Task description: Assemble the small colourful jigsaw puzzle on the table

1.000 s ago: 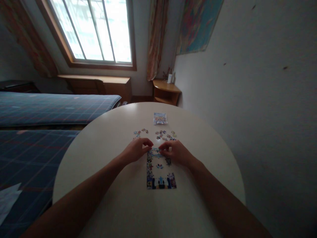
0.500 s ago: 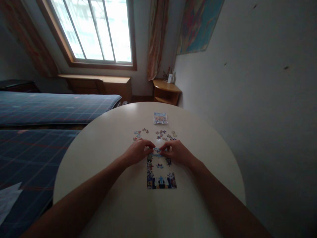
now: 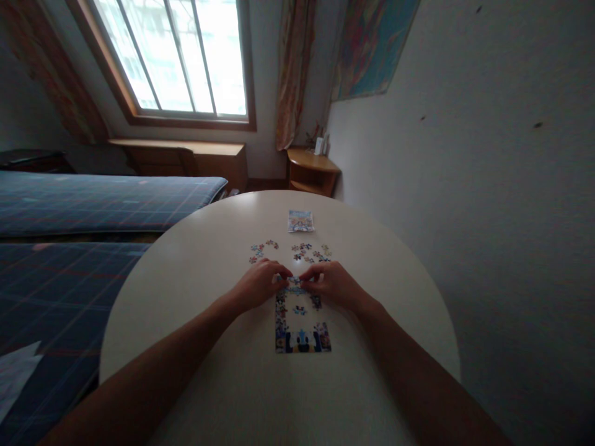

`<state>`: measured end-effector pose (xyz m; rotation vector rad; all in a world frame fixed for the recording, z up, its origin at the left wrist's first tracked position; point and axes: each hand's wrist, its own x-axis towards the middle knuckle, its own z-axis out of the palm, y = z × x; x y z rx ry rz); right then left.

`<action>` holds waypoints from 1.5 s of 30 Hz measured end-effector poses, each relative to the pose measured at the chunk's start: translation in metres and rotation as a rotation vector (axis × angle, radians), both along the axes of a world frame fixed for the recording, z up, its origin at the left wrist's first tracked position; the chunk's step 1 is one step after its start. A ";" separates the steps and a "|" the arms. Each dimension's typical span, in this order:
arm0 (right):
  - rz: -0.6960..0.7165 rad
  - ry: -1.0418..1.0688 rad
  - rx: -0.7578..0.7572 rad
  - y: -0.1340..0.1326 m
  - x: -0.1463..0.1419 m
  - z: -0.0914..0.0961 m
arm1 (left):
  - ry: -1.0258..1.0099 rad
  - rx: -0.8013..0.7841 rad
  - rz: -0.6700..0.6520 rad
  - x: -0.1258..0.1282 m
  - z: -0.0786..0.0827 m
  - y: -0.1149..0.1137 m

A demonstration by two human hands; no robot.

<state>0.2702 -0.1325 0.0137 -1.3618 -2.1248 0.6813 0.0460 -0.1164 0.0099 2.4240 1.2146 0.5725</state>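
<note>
A partly built jigsaw puzzle (image 3: 302,339) lies on the round white table (image 3: 223,378); its frame and bottom rows are joined and the middle is bare. My left hand (image 3: 258,283) and my right hand (image 3: 331,284) both rest at the puzzle's top edge, fingers curled, fingertips pinching close together over the top row of pieces (image 3: 294,282). What each fingertip holds is too small to make out. Loose puzzle pieces (image 3: 310,252) lie scattered just beyond my hands.
A small picture card (image 3: 300,220) lies further back on the table. More loose pieces (image 3: 261,249) sit at the left. A bed with a blue plaid cover (image 3: 93,204) stands left of the table, a wooden corner shelf (image 3: 312,168) behind, a wall close on the right.
Both hands have crept slightly forward and closer together at the puzzle's top edge. Nothing else has moved.
</note>
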 end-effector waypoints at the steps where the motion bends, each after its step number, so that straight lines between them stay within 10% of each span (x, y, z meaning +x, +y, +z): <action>1: -0.003 -0.004 0.000 0.000 0.000 0.000 | 0.003 0.005 -0.001 0.000 0.000 0.000; 45: 0.029 -0.190 0.088 -0.004 -0.002 0.006 | 0.045 0.062 -0.002 0.007 -0.001 -0.005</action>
